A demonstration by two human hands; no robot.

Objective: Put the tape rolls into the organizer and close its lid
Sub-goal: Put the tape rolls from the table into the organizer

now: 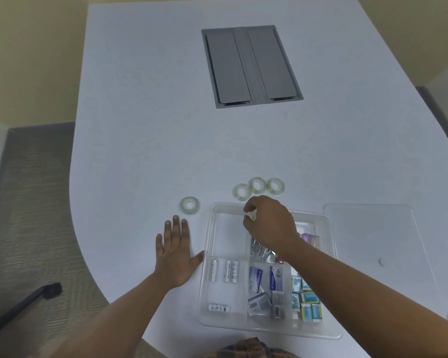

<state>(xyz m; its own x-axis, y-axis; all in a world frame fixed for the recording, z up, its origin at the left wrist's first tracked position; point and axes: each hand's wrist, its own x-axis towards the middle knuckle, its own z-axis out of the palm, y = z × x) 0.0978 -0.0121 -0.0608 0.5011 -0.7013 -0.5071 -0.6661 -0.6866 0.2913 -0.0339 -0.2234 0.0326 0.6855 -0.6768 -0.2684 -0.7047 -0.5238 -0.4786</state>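
Observation:
A clear plastic organizer (207, 257) sits on the white table near me, its compartments holding batteries, clips and small boxes. Its clear lid (373, 228) lies flat to the right. Three clear tape rolls (258, 184) lie in a cluster just beyond the organizer, and one more tape roll (190, 205) lies off its far left corner. My right hand (269, 223) hovers over the organizer's far compartment with fingertips pinched on a small pale thing, mostly hidden. My left hand (176, 254) rests flat and open on the table, thumb against the organizer's left wall.
A grey cable hatch (251, 65) is set into the table farther back. The table's curved edge runs along the left, with carpet and a chair base (23, 306) beyond it.

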